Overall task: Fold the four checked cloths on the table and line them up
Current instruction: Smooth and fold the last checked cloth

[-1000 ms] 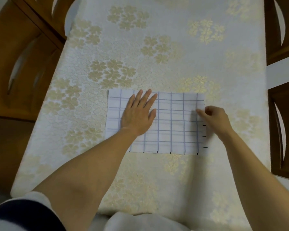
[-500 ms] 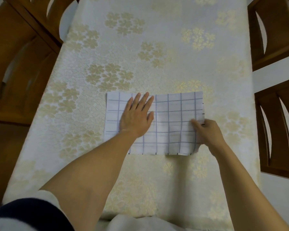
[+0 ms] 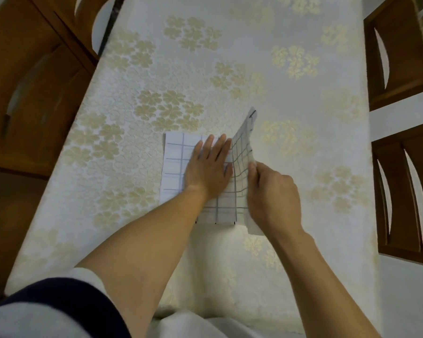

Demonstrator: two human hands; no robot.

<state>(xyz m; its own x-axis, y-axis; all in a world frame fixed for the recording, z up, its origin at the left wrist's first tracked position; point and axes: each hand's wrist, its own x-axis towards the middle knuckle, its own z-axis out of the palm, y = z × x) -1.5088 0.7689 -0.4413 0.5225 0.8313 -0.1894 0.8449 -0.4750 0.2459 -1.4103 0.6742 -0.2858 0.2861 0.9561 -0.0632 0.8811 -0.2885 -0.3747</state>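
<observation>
While the left hand (image 3: 209,167) lies flat, fingers spread, pressing on the middle of a checked cloth (image 3: 175,164), the right hand (image 3: 271,196) pinches the cloth's right edge between thumb and fingers. That right part stands lifted off the table (image 3: 279,69), its far corner pointing up. The cloth's left part lies flat on the floral tablecloth, near the table's centre. Wooden chairs (image 3: 398,52) stand at both sides.

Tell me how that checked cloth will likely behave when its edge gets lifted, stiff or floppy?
Probably floppy: the checked cloth curves where the right hand raises its edge. Likely light, since a fingertip grip lifts it. It may slide, which may be why the left hand presses it flat.
</observation>
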